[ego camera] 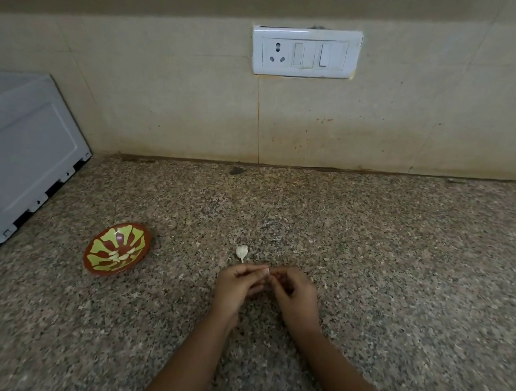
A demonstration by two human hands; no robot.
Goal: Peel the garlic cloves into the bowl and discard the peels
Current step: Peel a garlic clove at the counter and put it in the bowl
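My left hand point(237, 287) and my right hand point(293, 295) meet fingertip to fingertip just above the granite counter. Together they pinch a small garlic clove point(267, 271), of which only a pale sliver shows between the fingers. A piece of garlic with papery skin and a short stem point(241, 252) lies on the counter just beyond my hands. To the left stands a brown bowl with a green leaf pattern point(94, 263), and a few peeled cloves point(122, 255) lie in it.
A white appliance point(19, 159) stands at the far left against the tiled wall. A white socket and switch plate point(306, 52) is fixed to the wall behind. The speckled counter point(400, 270) stretches to the right.
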